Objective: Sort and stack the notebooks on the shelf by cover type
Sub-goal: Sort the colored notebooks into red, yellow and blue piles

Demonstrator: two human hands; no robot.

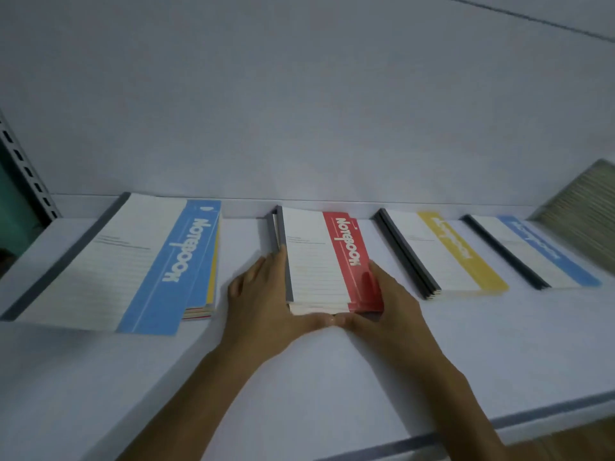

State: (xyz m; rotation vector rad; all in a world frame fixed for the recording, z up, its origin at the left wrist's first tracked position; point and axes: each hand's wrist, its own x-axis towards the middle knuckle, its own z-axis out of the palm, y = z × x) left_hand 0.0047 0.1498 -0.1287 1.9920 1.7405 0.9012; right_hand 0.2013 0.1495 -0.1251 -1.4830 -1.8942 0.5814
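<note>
1. A person's left hand (258, 294) and right hand (394, 296) bracket the red-banded notebook stack (329, 261) at the middle of the white shelf (299, 377). The fingers lie straight along its two long sides and the thumbs meet at the near edge; neither hand lifts anything.
2. The stack lies flat between a mixed pile (133, 261), topped by a blue-banded notebook, on the left and a yellow-banded stack (449, 251) on the right. A blue-banded stack (539, 251) lies beyond that.
3. The step in hand appears to be squaring the red pile: a dark spine (273, 231) juts out at its far left corner, out of line with the top cover.
4. To do it well, the left palm should likely press that stray spine in toward the right hand, which serves as a stop, while the thumbs hold the near edge level.
5. Pressure is best kept low on the sides, so the smooth covers do not ride up or fan.
6. The mixed pile shows yellow and red edges beneath its blue cover, so sorting there looks unfinished.
</note>
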